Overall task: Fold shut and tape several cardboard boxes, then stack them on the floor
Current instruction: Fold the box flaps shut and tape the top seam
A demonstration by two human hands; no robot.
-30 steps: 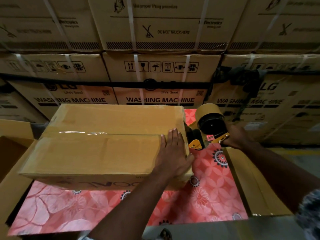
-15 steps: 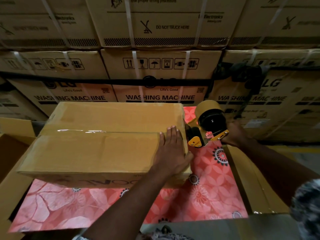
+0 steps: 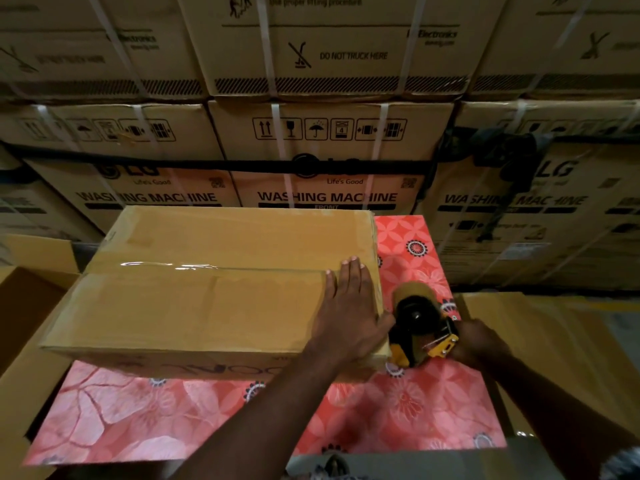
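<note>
A closed brown cardboard box point(image 3: 207, 289) lies on a red floral table point(image 3: 398, 410), with a shiny strip of clear tape along its top seam. My left hand point(image 3: 349, 306) presses flat on the box's top near its right end, fingers straight. My right hand point(image 3: 481, 341) grips the handle of a yellow and black tape dispenser point(image 3: 420, 323) loaded with a brown tape roll. The dispenser sits low beside the box's right end, near its front corner.
A wall of strapped washing machine cartons point(image 3: 329, 150) rises right behind the table. An open carton point(image 3: 20, 306) stands at the left, and flat cardboard point(image 3: 554, 341) lies at the right of the table.
My right hand has brought the tape dispenser down and toward me along the box's right end. My left hand stays pressed on the box top.
</note>
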